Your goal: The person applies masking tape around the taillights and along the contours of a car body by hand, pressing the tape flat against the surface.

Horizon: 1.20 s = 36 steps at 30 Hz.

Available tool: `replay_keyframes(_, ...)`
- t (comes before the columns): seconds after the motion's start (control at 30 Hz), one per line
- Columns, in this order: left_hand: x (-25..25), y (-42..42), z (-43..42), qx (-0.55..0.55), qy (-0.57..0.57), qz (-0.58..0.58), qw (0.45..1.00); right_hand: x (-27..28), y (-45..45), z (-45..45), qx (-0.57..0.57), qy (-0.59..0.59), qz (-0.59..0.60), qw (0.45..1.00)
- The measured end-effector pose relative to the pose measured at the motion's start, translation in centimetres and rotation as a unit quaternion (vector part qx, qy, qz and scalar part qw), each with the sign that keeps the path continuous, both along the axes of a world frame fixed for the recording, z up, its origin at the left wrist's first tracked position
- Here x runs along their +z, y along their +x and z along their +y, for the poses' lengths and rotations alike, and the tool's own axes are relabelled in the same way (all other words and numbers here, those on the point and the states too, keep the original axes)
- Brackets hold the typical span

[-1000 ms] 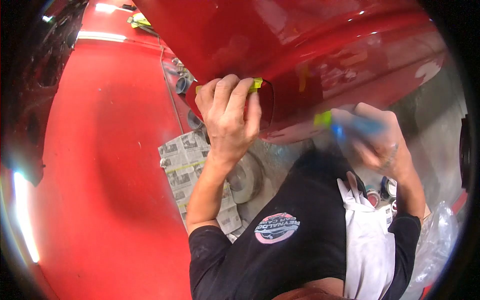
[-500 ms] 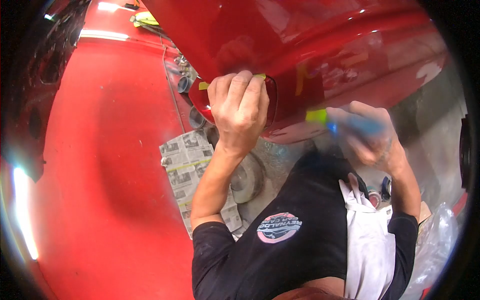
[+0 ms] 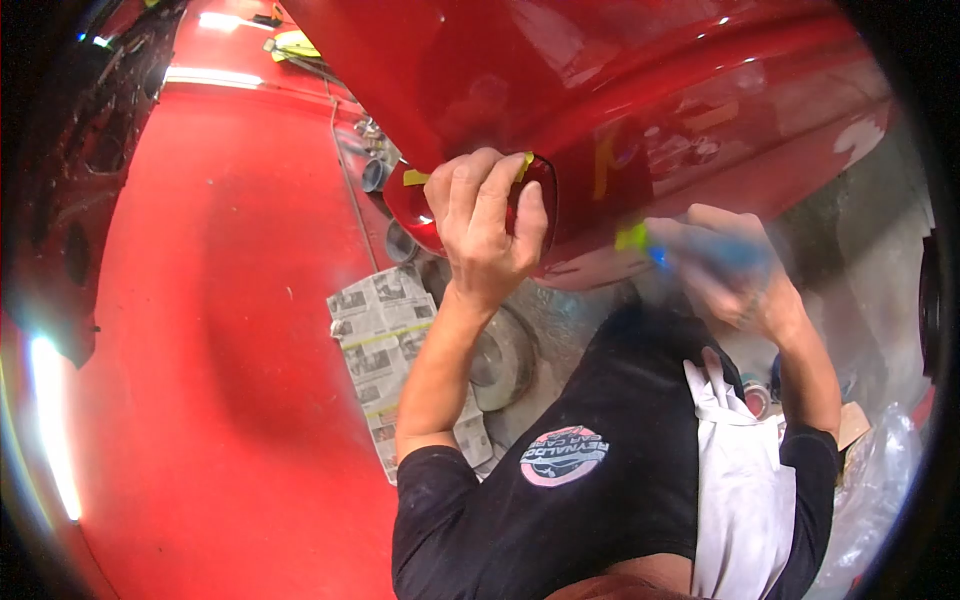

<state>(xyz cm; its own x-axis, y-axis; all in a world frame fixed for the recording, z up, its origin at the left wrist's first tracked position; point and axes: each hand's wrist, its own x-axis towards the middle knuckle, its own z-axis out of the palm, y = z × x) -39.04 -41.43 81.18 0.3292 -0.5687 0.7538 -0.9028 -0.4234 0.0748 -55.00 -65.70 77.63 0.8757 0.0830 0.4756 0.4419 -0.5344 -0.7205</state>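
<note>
My left hand [image 3: 485,225] rests against a rounded, glossy red part [image 3: 410,212] with a dark edge, set in the red car body panel [image 3: 560,110]. Its fingers bend over the part's upper edge, and the thumb stands apart on the right. Strips of yellow tape [image 3: 415,177] lie along that edge; a piece by the fingertips tilts upward. Closed around a blue tool [image 3: 735,255] with a yellow-green tip [image 3: 632,236], my right hand [image 3: 735,300] is beside the panel's lower edge. Motion blurs the tool, and I cannot make out its kind.
A large red surface [image 3: 250,350] fills the left side. Newspaper sheets [image 3: 385,345] hang beside it, held with yellow tape. A white cloth [image 3: 740,500] hangs over my black shirt [image 3: 570,520]. Clear plastic sheeting [image 3: 880,480] lies at lower right.
My left hand has shifted slightly right and down, and its thumb now shows spread out. The tape by its fingers has tilted up. My right hand has hardly moved.
</note>
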Motion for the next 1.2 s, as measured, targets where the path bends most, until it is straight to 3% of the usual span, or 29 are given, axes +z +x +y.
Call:
replay_keyframes(0.87, 1.8, 0.2, 0.7, -0.010, 0.026, -0.021, 0.999, 1.0, 0.4, 0.9, -0.001, -0.029, -0.004, 1.000)
replay_keyframes(1.2, 2.4, -0.5, 0.8, 0.000, 0.118, -0.054, 0.991, 0.5, 0.1, 1.3, -0.002, -0.041, -0.007, 0.999)
